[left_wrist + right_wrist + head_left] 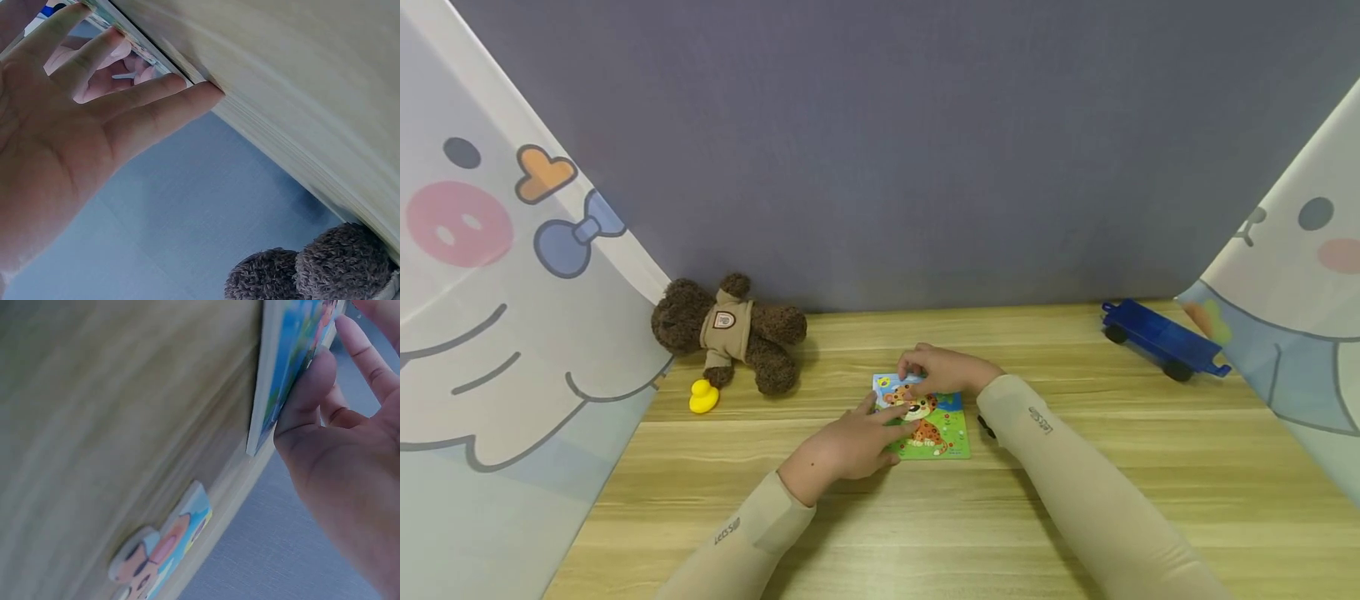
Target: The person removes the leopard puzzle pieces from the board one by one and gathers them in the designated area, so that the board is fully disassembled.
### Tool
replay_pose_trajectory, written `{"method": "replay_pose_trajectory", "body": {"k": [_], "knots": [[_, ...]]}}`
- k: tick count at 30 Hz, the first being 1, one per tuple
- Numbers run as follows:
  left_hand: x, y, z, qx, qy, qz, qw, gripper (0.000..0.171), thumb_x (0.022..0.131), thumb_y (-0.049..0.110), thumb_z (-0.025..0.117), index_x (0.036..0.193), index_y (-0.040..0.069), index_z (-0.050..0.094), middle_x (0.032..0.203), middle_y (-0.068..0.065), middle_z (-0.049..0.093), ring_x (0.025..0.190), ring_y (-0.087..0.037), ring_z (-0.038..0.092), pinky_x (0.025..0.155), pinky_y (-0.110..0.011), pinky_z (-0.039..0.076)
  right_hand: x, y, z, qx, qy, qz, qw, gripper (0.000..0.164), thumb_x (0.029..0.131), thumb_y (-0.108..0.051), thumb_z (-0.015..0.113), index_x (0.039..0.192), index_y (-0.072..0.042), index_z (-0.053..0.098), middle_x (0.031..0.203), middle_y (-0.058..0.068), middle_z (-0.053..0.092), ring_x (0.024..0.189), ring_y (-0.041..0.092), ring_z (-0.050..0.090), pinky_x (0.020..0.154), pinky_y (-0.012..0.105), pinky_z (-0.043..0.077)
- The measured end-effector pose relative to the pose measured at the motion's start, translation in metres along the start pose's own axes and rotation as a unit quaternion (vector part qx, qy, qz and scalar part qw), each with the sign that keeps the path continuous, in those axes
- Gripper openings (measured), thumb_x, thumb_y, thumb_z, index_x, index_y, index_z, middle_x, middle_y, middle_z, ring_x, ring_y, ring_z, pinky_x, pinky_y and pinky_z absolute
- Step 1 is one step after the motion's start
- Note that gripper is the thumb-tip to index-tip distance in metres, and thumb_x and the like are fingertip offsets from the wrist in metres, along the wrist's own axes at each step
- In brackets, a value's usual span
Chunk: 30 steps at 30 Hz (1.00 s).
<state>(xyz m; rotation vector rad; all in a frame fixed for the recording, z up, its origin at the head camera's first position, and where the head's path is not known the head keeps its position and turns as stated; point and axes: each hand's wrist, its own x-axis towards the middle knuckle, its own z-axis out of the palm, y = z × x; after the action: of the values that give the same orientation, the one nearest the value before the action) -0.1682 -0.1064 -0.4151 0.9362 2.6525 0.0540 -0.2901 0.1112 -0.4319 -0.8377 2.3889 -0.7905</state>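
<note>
Green and squarish, the flat board [945,426] touches spread left fingers [895,432]; whether curled right fingers [914,359] grip anything, I cannot tell.

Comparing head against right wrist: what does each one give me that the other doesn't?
Only the head view shows the teddy bear, yellow duck, blue wagon and cartoon-printed side panels.

Only the right wrist view shows the printed face of a loose picture piece, lying apart from the board. Head shows just a dark bit by the right sleeve; I can't tell if that's the same piece.

Both show the right hand at the picture board and the wooden tabletop.
</note>
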Motion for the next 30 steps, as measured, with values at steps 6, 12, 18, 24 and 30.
{"method": "replay_pose_trajectory", "body": {"k": [6,12,18,24,30], "knots": [[0.0001,0.0004,-0.0006,-0.005,0.003,0.002,1.0000,0.061,0.106,0.038,0.066,0.164,0.034,0.046,0.177,0.002,0.033,0.158,-0.059,0.029,0.112,-0.074,0.049,-0.0013,0.0000,0.0005,0.016,0.007,0.007,1.000,0.024,0.099,-0.029,0.078,0.117,-0.021,0.065,0.121,0.009,0.047,0.111,0.025,0.051,0.094,0.041,0.051],[-0.0003,0.0011,-0.0016,-0.006,0.001,0.001,1.0000,0.061,0.106,0.038,0.066,0.164,0.035,0.045,0.178,0.002,0.033,0.159,-0.059,0.028,0.113,-0.074,0.048,-0.0008,0.0013,0.0009,0.024,0.012,0.007,1.000,0.024,0.099,-0.028,0.079,0.117,-0.022,0.065,0.126,0.008,0.047,0.126,0.029,0.054,0.109,0.054,0.052],[-0.0007,0.0015,-0.0022,-0.006,0.000,-0.001,1.0000,0.061,0.106,0.037,0.066,0.164,0.036,0.046,0.177,0.003,0.033,0.159,-0.058,0.028,0.114,-0.073,0.048,-0.0005,0.0030,0.0008,0.010,0.009,-0.010,1.000,0.023,0.100,-0.028,0.078,0.118,-0.021,0.064,0.119,0.007,0.051,0.110,0.024,0.050,0.096,0.042,0.050],[-0.0008,0.0021,-0.0027,-0.009,-0.001,-0.007,0.9999,0.060,0.107,0.037,0.066,0.163,0.036,0.046,0.176,0.002,0.035,0.160,-0.057,0.028,0.116,-0.072,0.047,0.0002,0.0037,0.0015,0.014,0.005,-0.022,1.000,0.023,0.102,-0.023,0.076,0.120,-0.018,0.063,0.117,0.005,0.058,0.103,0.020,0.051,0.089,0.036,0.049],[-0.0010,0.0028,-0.0027,-0.003,-0.002,-0.007,1.0000,0.059,0.107,0.038,0.065,0.163,0.035,0.046,0.176,0.002,0.035,0.160,-0.058,0.027,0.120,-0.070,0.044,0.0001,0.0030,0.0016,0.018,0.003,-0.025,1.000,0.023,0.102,-0.021,0.075,0.121,-0.017,0.063,0.108,0.004,0.058,0.094,0.019,0.051,0.080,0.033,0.048]]}}
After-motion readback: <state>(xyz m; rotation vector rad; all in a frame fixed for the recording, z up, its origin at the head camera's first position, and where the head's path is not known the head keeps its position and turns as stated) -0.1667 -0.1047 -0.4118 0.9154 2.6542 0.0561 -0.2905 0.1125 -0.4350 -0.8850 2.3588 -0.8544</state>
